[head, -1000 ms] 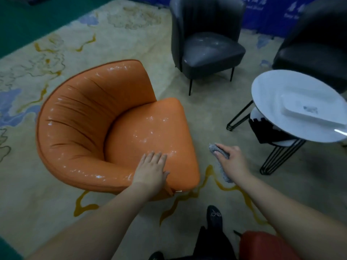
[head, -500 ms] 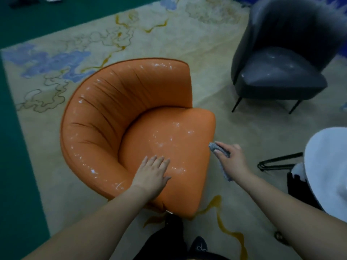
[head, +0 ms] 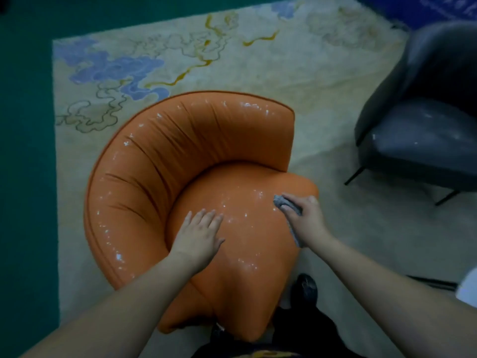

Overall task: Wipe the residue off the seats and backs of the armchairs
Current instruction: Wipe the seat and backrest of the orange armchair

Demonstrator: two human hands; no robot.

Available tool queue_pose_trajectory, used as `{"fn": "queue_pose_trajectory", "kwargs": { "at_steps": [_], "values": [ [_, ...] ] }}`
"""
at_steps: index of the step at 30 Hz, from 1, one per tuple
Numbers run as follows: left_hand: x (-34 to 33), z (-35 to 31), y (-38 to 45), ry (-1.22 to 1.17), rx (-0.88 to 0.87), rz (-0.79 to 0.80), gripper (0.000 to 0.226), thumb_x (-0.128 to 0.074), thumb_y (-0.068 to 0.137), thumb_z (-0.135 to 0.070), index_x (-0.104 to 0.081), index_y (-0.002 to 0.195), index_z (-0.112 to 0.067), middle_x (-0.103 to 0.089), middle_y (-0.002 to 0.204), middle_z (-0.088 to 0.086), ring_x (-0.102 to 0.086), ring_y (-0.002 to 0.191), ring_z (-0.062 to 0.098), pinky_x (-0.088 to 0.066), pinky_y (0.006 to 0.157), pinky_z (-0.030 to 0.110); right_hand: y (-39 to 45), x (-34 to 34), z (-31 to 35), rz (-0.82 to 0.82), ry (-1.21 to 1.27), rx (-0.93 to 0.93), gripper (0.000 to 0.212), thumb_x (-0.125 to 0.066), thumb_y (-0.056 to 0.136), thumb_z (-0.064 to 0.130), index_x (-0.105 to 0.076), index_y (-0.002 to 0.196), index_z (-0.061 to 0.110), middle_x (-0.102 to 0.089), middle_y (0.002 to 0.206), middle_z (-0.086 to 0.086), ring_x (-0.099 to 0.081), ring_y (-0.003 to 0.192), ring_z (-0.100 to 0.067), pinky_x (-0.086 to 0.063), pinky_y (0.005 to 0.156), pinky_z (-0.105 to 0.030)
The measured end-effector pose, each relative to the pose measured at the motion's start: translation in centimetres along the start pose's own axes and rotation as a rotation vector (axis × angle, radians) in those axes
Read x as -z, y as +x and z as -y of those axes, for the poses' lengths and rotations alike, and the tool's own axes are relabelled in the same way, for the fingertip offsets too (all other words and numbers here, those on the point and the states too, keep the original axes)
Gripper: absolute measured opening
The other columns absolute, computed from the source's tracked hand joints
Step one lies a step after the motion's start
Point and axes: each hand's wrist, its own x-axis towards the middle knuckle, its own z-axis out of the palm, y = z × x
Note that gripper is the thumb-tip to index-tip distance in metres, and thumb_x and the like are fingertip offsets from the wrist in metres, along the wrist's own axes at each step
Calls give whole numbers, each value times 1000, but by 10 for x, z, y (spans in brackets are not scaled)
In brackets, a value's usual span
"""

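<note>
On the orange armchair (head: 206, 161) seat, the left hand (head: 198, 237) lies flat, fingers straight and together; the right hand (head: 305, 218) grips a grey cloth (head: 282, 202) at the seat's right edge. White residue (head: 242, 215) speckles between them. Right of the armchair stands a grey chair (head: 423, 130) on the rug (head: 232, 55).

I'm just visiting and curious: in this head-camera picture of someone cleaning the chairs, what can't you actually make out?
- Orange armchair: its legs are hidden under the seat; the person's legs cover the front edge.
- Grey cloth: mostly covered by the right hand, so its shape is unclear.
- Seat under the left hand: any residue there is covered.
- Grey armchair: cut off by the right edge.
- White object: cut off at the right edge, unidentifiable.
</note>
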Motion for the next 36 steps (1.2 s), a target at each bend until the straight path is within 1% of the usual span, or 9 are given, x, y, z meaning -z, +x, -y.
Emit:
{"fn": "queue_pose_trajectory", "kwargs": {
  "at_steps": [2, 6, 8, 13, 16, 18, 24, 31, 36],
  "values": [
    [-3, -2, 13, -16, 69, 8, 63, -31, 100, -53, -13, 154, -25, -18, 161, -1, -12, 148, 23, -9, 121, 44, 25, -3, 0, 53, -23, 53, 35, -65, 89, 29, -63, 124, 28, -47, 100, -4, -52, 87, -14, -41, 84, -25],
    [-11, -15, 39, -92, 251, 53, 63, -33, 100, -51, -15, 154, -25, -19, 161, -1, -13, 148, 22, -9, 120, 43, 79, -6, -6, 180, -40, 157, 42, -70, 85, 25, -61, 126, 29, -38, 93, 4, -44, 76, -4, -29, 69, -7],
    [-14, -24, 53, -157, 368, 57, 63, -36, 100, -49, -16, 154, -25, -19, 161, -1, -13, 148, 22, -10, 120, 42, 106, -6, -10, 255, -23, 217, 48, -71, 84, 22, -57, 130, 28, -36, 91, 7, -44, 75, -2, -29, 68, -1],
    [-22, -49, 79, -463, 700, 34, 62, -43, 100, -43, -20, 154, -22, -23, 159, 2, -19, 146, 23, -18, 120, 38, 166, -3, -23, 446, -75, 322, 67, -73, 82, 22, -43, 141, 27, -38, 101, 4, -47, 89, -8, -28, 72, -8],
    [-33, -63, 83, -686, 901, -12, 61, -46, 100, -37, -23, 153, -16, -27, 157, 7, -23, 145, 25, -18, 119, 34, 194, -9, -30, 548, -113, 398, 62, -72, 84, 24, -45, 140, 24, -37, 99, 5, -44, 82, 10, -26, 72, 1],
    [-43, -76, 79, -753, 984, -24, 61, -48, 100, -35, -23, 153, -16, -27, 157, 7, -23, 144, 25, -18, 118, 33, 205, -18, -34, 604, -123, 428, 60, -71, 84, 24, -46, 139, 23, -39, 101, 4, -44, 81, 8, -26, 72, 1],
    [-88, -87, 69, -786, 1056, -11, 62, -47, 100, -35, -19, 154, -23, -22, 160, 0, -18, 146, 21, -18, 119, 33, 210, -73, -50, 679, -80, 474, 58, -73, 82, 16, -51, 136, 18, -43, 102, 0, -45, 81, 3, -30, 74, 5],
    [-164, -55, 93, -832, 1114, -92, 60, -47, 100, -31, -21, 154, -27, -18, 161, -5, -15, 147, 21, -19, 120, 37, 217, -171, -77, 716, -51, 540, 57, -72, 84, 20, -49, 136, 23, -40, 97, 8, -45, 82, 19, -37, 61, 3],
    [-237, -30, 103, -869, 1161, -115, 58, -46, 101, -25, -22, 154, -23, -16, 161, -6, -12, 148, 20, -16, 120, 34, 216, -256, -102, 782, -58, 609, 59, -69, 86, 27, -46, 139, 19, -36, 94, 18, -40, 89, 22, -29, 76, 7]
  ]
}}
